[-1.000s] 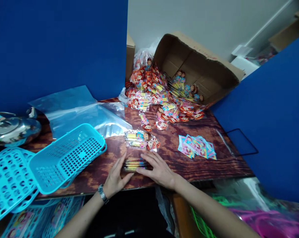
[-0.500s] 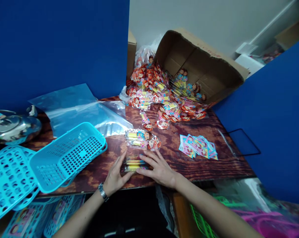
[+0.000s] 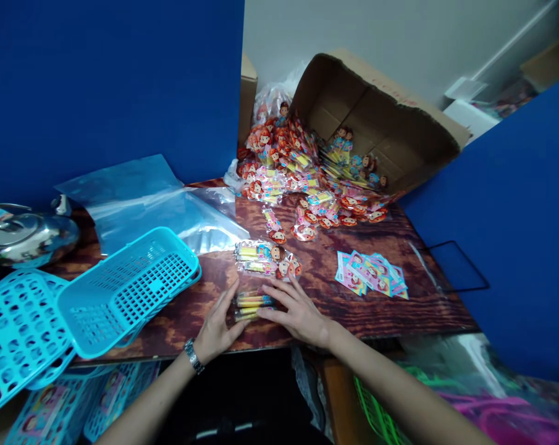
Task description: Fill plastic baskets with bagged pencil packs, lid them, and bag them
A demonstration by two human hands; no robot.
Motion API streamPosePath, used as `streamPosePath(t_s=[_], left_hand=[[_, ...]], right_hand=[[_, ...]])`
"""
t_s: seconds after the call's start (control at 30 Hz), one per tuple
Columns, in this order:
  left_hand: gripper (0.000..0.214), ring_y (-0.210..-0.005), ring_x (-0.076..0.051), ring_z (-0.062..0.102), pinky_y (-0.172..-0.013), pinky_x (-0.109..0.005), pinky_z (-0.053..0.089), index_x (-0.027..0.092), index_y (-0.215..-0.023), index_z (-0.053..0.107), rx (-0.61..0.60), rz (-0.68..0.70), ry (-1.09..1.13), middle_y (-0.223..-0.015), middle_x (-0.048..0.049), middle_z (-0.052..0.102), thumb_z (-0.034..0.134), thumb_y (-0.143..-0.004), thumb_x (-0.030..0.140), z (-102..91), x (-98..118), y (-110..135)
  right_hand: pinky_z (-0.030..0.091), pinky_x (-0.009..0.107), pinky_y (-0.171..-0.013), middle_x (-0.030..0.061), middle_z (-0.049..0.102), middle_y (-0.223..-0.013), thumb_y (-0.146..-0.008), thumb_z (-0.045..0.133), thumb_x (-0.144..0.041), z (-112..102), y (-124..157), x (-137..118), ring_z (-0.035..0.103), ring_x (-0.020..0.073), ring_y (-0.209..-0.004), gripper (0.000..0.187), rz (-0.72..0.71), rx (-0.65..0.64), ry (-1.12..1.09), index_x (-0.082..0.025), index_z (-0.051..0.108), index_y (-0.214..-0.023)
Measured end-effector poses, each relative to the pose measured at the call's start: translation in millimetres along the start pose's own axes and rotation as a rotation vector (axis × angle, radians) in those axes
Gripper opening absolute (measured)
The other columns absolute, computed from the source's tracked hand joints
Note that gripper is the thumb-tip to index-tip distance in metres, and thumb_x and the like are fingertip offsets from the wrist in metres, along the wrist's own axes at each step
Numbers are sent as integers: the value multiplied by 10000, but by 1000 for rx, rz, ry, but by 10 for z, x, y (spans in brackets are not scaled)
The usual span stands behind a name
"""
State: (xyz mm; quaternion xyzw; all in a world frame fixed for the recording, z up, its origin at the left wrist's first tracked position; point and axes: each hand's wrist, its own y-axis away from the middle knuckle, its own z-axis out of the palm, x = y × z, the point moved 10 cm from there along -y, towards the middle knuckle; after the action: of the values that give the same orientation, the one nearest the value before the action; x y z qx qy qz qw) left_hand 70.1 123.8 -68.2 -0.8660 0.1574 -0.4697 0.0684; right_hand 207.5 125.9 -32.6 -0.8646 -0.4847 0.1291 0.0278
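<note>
On the wooden table edge nearest me lies a small stack of clear packets with yellow strips (image 3: pixel 251 301). My left hand (image 3: pixel 215 324) rests at its left end, thumb and fingers spread apart around the side. Over its right end is my right hand (image 3: pixel 298 312), fingers stretched out and touching the packets; they hide that end. Just beyond lie several more cartoon-figure packets (image 3: pixel 260 252), printed with a brown-haired figure and red-haired ones. A lone packet (image 3: pixel 273 224) sits farther back.
A tipped cardboard box (image 3: pixel 376 117) spills a heap of cartoon packets (image 3: pixel 283 154). Printed cards (image 3: pixel 372 274) lie to the right. Left are blue plastic baskets (image 3: pixel 131 290), a clear plastic sheet (image 3: pixel 140 204) and a metal kettle (image 3: pixel 29 235). Blue panels (image 3: pixel 112 86) border the table.
The yellow-strip packets have shifted slightly between my hands, showing a few more strip edges. Both hands stay almost in place; the view has moved a little.
</note>
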Motion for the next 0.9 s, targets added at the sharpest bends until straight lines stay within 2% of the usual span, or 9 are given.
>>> streamPosePath(t_s=[0.2, 0.37, 0.47, 0.53, 0.6, 0.67, 0.73, 0.8, 0.9], left_hand=[[740, -1224, -264, 492, -981, -421, 452, 230, -1446, 185, -9, 2, -10, -1385, -144, 445, 591, -835, 328, 25, -21, 15], [759, -1202, -262, 508, -956, -413, 470, 225, -1454, 145, -5, 18, -4, -1370, -150, 450, 581, -840, 324, 55, -5, 1], [760, -1045, -228, 603, -875, -387, 518, 214, -1455, 128, -9, 6, 7, -1225, -132, 558, 571, -845, 313, 71, -19, 6], [697, -980, -214, 620, -839, -373, 529, 216, -1438, 185, -21, 28, 5, -1136, -112, 596, 554, -850, 283, 79, 3, 14], [595, -984, -212, 612, -838, -363, 525, 228, -1388, 291, -34, 82, 2, -1119, -107, 598, 546, -851, 250, 85, 65, 24], [497, -973, -203, 610, -828, -340, 523, 232, -1316, 383, -39, 122, 7, -1104, -102, 600, 552, -848, 226, 85, 128, 36], [410, -937, -187, 615, -799, -307, 526, 227, -1238, 446, -38, 144, 15, -1050, -87, 615, 560, -844, 209, 85, 184, 50], [344, -914, -178, 615, -777, -285, 525, 219, -1174, 483, -37, 157, 19, -1006, -77, 624, 559, -840, 189, 92, 232, 69], [298, -902, -173, 613, -769, -275, 521, 214, -1128, 511, -36, 162, 25, -980, -70, 626, 549, -837, 163, 105, 272, 95]], right_hand=[[275, 552, -1046, 101, 362, -1448, -895, 425, -66, 77, 73, 48, 154, 241, -1393, 502, 0, -57, -22, -326, 464, -1322], [290, 532, -1050, 135, 279, -1481, -879, 413, -45, 50, 96, -13, 93, 266, -1403, 511, -42, -19, -57, -267, 452, -1338], [311, 506, -1050, 143, 345, -1441, -879, 481, -155, -63, 91, -87, 164, 277, -1387, 414, -77, 30, -122, -232, 510, -1284], [356, 437, -1037, 140, 461, -1355, -888, 514, -291, -151, 51, -83, 326, 242, -1319, 388, -96, 34, -211, -199, 521, -1265], [430, 343, -968, 113, 597, -1190, -915, 475, -356, -241, -64, 78, 519, 183, -1138, 392, -33, 45, -294, -184, 510, -1265], [470, 287, -879, 83, 659, -1042, -950, 403, -305, -302, -264, 406, 602, 151, -962, 344, 126, 71, -292, -183, 518, -1251], [460, 285, -876, 88, 653, -1058, -957, 374, -258, -264, -521, 755, 602, 160, -963, 323, 296, 34, -186, -181, 535, -1226], [430, 288, -920, 94, 609, -1166, -938, 425, -272, -70, -803, 980, 568, 177, -1052, 346, 382, -132, -55, -188, 496, -1266], [458, 322, -851, 116, 614, -1133, -814, 624, -355, 130, -1146, 1102, 569, 242, -1033, 456, 411, -235, 16, -179, 526, -1223]])
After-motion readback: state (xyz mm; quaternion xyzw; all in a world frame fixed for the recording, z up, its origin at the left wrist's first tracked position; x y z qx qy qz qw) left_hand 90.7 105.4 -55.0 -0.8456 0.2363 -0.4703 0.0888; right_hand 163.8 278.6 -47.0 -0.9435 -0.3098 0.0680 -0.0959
